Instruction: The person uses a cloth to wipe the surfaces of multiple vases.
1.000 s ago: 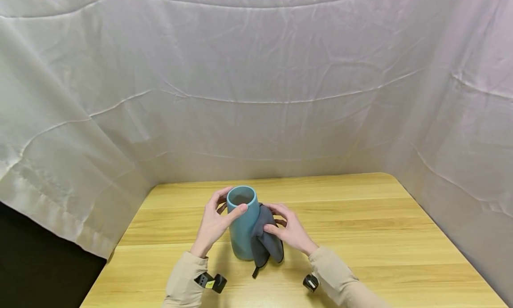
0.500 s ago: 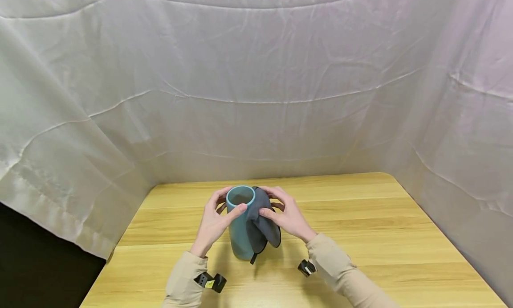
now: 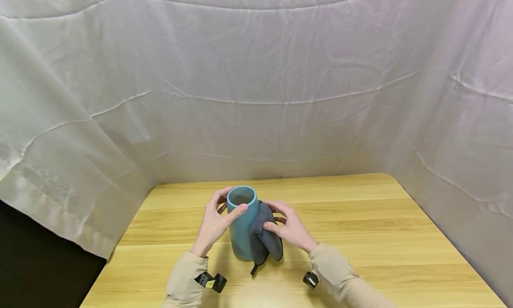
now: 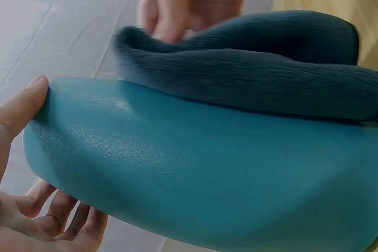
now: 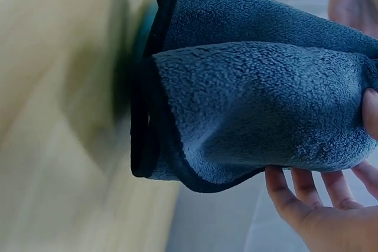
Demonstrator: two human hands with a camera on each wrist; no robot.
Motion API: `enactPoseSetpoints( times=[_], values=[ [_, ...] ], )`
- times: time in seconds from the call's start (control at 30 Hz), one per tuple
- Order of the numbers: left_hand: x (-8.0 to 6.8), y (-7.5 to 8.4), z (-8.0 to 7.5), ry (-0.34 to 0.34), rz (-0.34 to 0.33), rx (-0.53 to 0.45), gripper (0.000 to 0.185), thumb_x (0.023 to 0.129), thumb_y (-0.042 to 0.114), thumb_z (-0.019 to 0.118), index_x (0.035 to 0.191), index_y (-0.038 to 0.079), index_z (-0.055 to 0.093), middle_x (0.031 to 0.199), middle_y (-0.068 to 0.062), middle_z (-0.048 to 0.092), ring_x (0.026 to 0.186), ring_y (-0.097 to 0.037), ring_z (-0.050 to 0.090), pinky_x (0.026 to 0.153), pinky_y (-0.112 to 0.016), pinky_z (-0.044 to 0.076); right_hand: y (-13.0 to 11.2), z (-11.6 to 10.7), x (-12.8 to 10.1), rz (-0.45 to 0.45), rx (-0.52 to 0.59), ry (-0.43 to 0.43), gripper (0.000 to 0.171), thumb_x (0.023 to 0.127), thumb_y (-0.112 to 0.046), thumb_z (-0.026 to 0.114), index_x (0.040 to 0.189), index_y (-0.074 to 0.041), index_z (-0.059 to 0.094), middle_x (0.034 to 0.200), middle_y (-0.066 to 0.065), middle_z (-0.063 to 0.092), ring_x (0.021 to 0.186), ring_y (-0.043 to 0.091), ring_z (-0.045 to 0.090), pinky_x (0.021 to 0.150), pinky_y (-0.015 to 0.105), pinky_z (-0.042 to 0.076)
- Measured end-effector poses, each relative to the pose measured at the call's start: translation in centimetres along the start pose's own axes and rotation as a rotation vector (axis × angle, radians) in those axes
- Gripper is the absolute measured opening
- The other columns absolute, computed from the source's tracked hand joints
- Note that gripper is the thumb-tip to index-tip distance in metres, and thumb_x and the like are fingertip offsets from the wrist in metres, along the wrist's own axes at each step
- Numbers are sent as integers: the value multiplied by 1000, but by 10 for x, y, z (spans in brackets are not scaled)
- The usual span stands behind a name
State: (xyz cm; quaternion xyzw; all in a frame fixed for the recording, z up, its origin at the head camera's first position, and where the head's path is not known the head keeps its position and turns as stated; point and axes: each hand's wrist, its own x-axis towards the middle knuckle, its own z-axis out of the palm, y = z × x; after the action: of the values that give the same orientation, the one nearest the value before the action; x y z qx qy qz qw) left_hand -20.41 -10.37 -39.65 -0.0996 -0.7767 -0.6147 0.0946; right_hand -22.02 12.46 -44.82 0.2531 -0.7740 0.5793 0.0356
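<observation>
A tall blue vase [image 3: 240,236] with a wide round mouth stands upright on the wooden table. My left hand [image 3: 212,223] grips it near the rim, thumb on the near side and fingers around the far side; the left wrist view shows the vase's smooth wall [image 4: 195,163]. A dark grey cloth [image 3: 264,236] with black edging lies against the vase's right side. My right hand [image 3: 290,227] pinches this cloth between thumb and fingers. In the right wrist view the folded fleecy cloth [image 5: 254,98] hangs from that hand, its black loop at the far end.
The light wooden table [image 3: 360,236] reaches to both sides of the hands. A pale curtain [image 3: 280,121] encloses its back and sides. A dark area [image 3: 40,259] lies past the table's left edge. Both wrists carry small black cameras.
My right hand slid the cloth up the vase's side toward the rim, then back down to about where it was one second ago. The left hand and vase have stayed in place.
</observation>
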Motion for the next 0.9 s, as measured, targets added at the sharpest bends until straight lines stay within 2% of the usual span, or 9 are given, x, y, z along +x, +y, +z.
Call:
enactPoseSetpoints(
  times=[0.23, 0.43, 0.67, 0.9],
  values=[
    [0, 0, 0, 0, 1, 5, 59, 84, 21, 82, 136, 17, 56, 132, -7, 59, 123, -26, 53, 117, -55, 38, 5, 2, -3, 2, -12, 1, 56, 89, -13, 76, 141, -8, 57, 127, 16, 62, 115, 29, 60, 97, 42, 57],
    [0, -1, 1, 7, 7, -5, 58, 84, 20, 82, 136, 16, 57, 131, -8, 60, 122, -26, 54, 116, -55, 39, -9, -1, 4, -23, 13, 14, 54, 91, -11, 74, 142, -8, 57, 127, 16, 61, 117, 30, 58, 99, 42, 55],
    [1, -1, 1, 7, 11, -15, 56, 86, 19, 81, 136, 15, 57, 130, -10, 60, 120, -26, 54, 115, -53, 39, -32, -7, 17, -94, 17, 35, 53, 91, -11, 74, 141, -11, 57, 124, 15, 61, 117, 31, 58, 98, 43, 56],
    [1, 0, 1, 7, 10, -8, 56, 86, 19, 81, 136, 15, 57, 130, -10, 60, 120, -26, 54, 115, -53, 40, -32, -9, 17, -96, 10, 33, 52, 93, -11, 72, 142, -11, 57, 125, 15, 61, 116, 31, 59, 97, 42, 56]
  ],
)
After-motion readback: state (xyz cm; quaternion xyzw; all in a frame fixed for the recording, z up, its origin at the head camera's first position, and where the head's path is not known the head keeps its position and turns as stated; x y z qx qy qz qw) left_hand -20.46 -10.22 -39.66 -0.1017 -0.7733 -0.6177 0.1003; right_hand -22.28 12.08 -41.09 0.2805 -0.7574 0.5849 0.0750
